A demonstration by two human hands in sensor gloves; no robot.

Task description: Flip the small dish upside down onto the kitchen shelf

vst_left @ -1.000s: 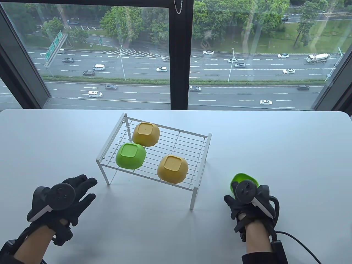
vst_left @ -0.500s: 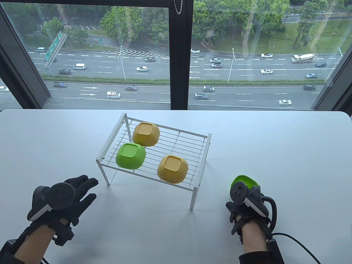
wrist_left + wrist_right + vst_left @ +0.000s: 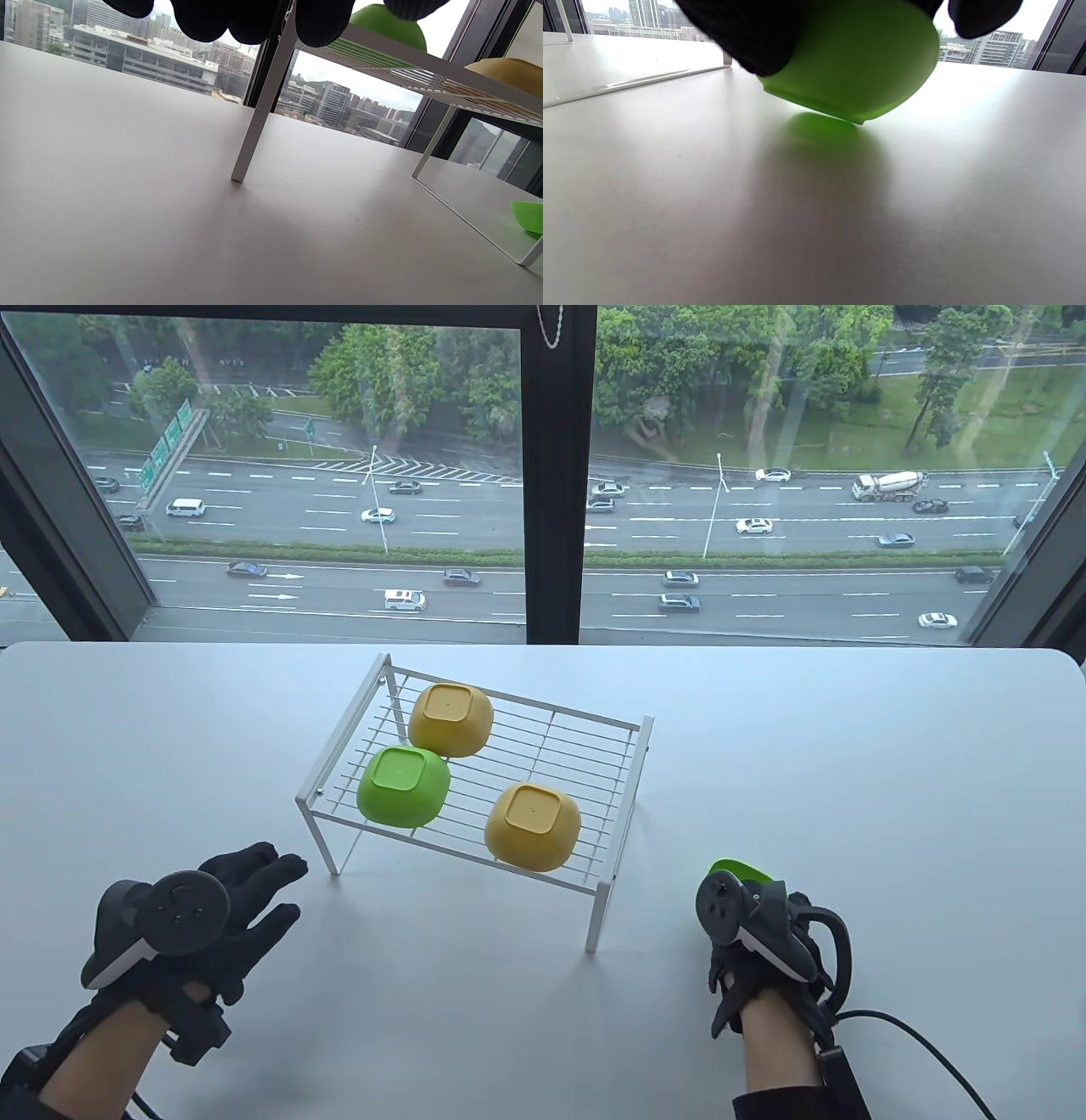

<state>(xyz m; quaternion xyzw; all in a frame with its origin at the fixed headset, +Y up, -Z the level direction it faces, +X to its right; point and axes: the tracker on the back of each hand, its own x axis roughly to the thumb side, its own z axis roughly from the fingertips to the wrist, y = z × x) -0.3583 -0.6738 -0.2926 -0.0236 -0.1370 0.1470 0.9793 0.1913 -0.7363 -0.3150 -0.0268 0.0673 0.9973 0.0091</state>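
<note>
1. Right of the shelf (image 3: pixel 475 806), your right hand (image 3: pixel 755 933) gripped the green dish (image 3: pixel 852 63), tilted with one edge of its base on the table (image 3: pixel 848 746).
2. Your left hand (image 3: pixel 195 925) lay open, holding nothing, near the shelf's front left leg.
3. You were, I judge, at the pick-up step; next called for lifting, turning the dish over, and setting it on the bare wires beside the three upturned dishes.

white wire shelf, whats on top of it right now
Three upturned dishes sit on the white wire shelf: yellow dish, green dish, second yellow dish. What they cover cannot be seen.
</note>
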